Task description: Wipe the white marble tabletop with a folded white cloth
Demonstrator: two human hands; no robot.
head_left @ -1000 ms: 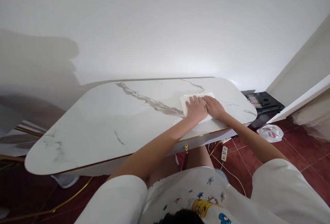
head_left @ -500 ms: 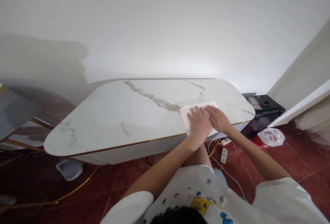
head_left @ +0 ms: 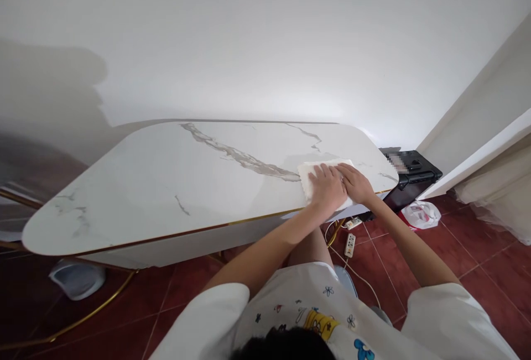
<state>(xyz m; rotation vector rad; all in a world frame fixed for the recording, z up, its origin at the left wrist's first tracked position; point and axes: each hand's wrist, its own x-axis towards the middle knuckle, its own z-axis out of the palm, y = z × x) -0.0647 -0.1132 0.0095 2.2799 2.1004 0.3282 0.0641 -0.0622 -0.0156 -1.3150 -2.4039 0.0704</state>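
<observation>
head view. a white cloth (head_left: 307, 176) lies flat on the marble table (head_left: 166, 188), at its right end just beside the near gold-trimmed edge, about 1 o'clock from the person. its long axis runs roughly 9 to 3 o'clock. the left hand (head_left: 328, 191) rests palm down on the cloth's middle with fingers extended. the right hand (head_left: 357, 183) lies flat at its 3 o'clock, the two apparently touching. neither hand grips. bare cloth shows at 9 to 11 o'clock of the left hand, where a grey vein (head_left: 240, 158) meets it. on the floor, at 4 to 5 o'clock: power strip (head_left: 349, 245), plastic bag (head_left: 417, 214), black case (head_left: 415, 169).
</observation>
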